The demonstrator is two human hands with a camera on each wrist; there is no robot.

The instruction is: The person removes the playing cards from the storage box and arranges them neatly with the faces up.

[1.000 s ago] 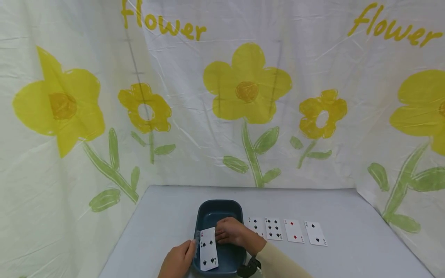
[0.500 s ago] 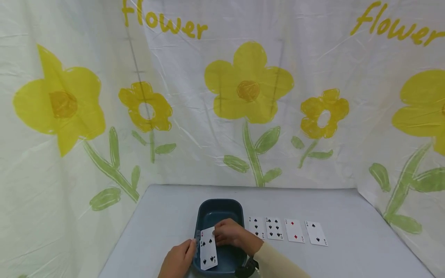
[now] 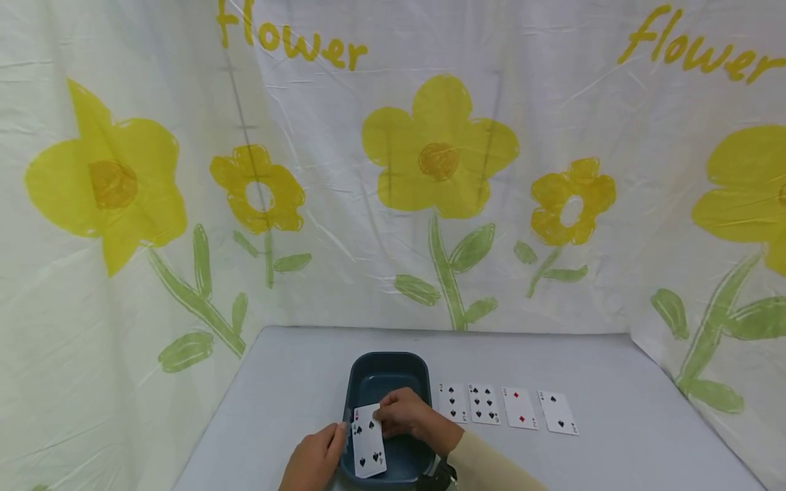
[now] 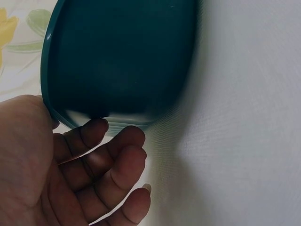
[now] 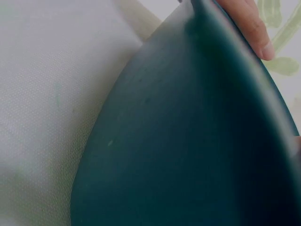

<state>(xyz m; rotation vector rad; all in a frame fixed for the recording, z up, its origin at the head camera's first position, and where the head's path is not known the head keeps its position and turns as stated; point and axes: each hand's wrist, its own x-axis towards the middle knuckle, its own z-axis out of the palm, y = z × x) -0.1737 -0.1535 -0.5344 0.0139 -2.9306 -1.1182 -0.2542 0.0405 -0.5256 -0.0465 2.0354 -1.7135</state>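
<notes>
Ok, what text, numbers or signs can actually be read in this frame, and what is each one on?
"flower", yellow, on the backdrop sheet, upper left.
"flower", yellow, on the same sheet, upper right.
Row of four cards on the table: spade, spade, red diamond and spade pips show; corner indices too small to read.
Held cards over the blue tray, between left hand and right hand: spade pips, a red corner mark, index unreadable.
Wrist views: no text.

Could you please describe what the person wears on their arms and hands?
The right arm wears a long cream sleeve ending at the wrist, with a dark strapped device beside it. The right hand and left hand are bare: no gloves, and no rings visible.
</notes>
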